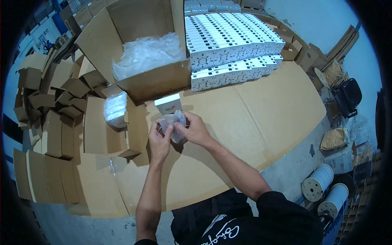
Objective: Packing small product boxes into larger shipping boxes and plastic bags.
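My left hand (pixel 158 141) and my right hand (pixel 194 130) both grip a small clear plastic bag (pixel 172 122) with a pale item inside, held just above the cardboard-covered table (pixel 265 110). Right behind the bag stands a small white box (pixel 168 103) with its lid open. Both hands pinch the bag from opposite sides.
A large open carton (pixel 159 81) with plastic wrap inside stands behind. Rows of stacked white boxes (pixel 232 49) fill the back right. A smaller open carton (pixel 110 134) with a bagged bundle (pixel 115 109) lies left. Folded brown boxes (pixel 45 102) pile far left. White reels (pixel 318 188) sit on the floor right.
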`<action>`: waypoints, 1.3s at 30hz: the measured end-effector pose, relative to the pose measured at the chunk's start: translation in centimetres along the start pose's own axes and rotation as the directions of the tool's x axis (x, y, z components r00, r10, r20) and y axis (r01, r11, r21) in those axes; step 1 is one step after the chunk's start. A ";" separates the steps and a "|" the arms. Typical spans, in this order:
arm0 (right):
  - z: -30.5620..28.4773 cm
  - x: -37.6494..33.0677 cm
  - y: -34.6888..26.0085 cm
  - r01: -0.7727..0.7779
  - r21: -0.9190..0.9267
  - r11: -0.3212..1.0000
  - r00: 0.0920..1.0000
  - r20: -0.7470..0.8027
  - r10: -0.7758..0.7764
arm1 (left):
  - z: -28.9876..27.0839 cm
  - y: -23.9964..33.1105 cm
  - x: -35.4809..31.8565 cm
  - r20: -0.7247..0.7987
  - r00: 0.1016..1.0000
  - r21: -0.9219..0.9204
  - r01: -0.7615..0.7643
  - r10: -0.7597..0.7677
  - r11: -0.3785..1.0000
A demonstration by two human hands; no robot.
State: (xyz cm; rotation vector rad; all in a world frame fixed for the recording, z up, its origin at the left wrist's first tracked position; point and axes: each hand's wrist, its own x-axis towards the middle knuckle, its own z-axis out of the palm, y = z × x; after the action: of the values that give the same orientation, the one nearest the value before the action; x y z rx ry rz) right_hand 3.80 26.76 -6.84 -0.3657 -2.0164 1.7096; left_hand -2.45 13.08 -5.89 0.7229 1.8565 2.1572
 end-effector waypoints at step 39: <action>-2.0 0.3 -2.3 -0.187 0.445 0.876 0.982 0.118 0.149 | -1.9 -0.7 0.2 -0.144 0.989 0.095 0.026 -0.012 0.995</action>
State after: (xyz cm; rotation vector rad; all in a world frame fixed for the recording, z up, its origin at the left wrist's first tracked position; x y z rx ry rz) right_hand 4.76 28.23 -4.35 -0.3203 -1.5958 2.2675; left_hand -3.70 11.65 -6.65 0.5793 2.0426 2.1730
